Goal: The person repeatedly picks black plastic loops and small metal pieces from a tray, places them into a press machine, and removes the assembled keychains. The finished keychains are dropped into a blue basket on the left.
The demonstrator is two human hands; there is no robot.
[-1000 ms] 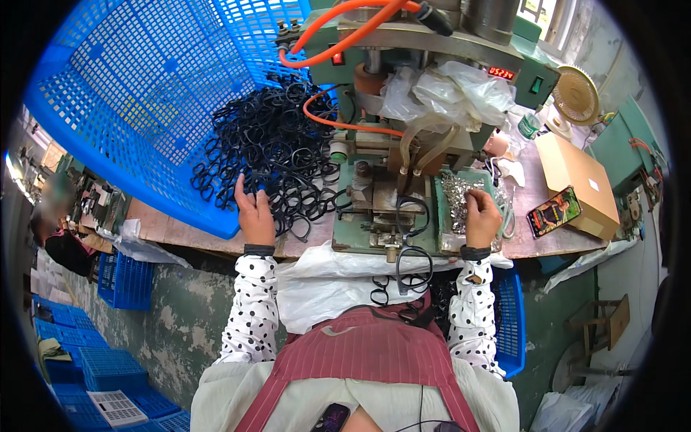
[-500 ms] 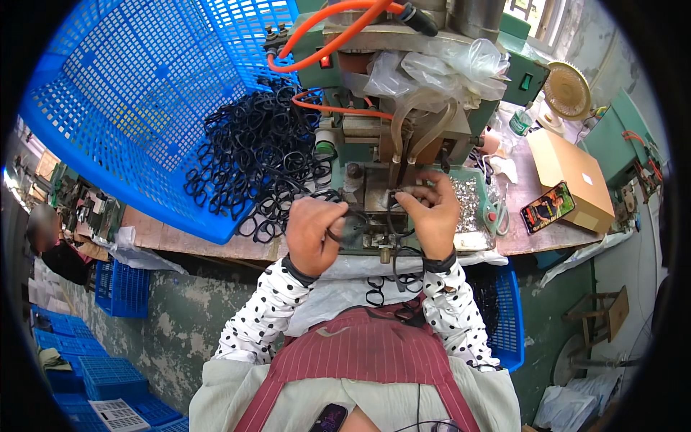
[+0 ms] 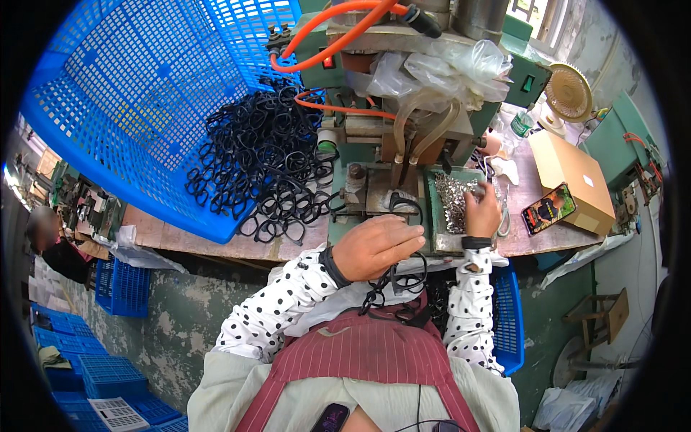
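Observation:
My left hand (image 3: 378, 248) is in front of the machine, its fingers closed together and pointing right. It grips a black eyeglass frame; one dark rim (image 3: 407, 204) shows just above the fingers, against the metal fixture (image 3: 381, 189). Below that hand, more black eyeglass frames (image 3: 410, 279) hang or lie by the apron; what holds them is partly hidden. My right hand (image 3: 482, 210) is at the right side of a green tray (image 3: 437, 243) of small shiny metal pieces (image 3: 451, 201). Its fingertips are pinched together, and whatever is between them is too small to make out.
A big blue basket (image 3: 137, 191) lies tipped at the left, black eyeglass frames (image 3: 252, 155) spilling from it onto the table. Orange hoses (image 3: 338, 43) loop over the machine. Scissors (image 3: 503, 223), a phone (image 3: 548, 209) and a cardboard box (image 3: 574, 180) are at the right.
My right hand has left the fixture and moved right to the tray of metal pieces. My left hand has shifted right and nearer to me, in front of the fixture.

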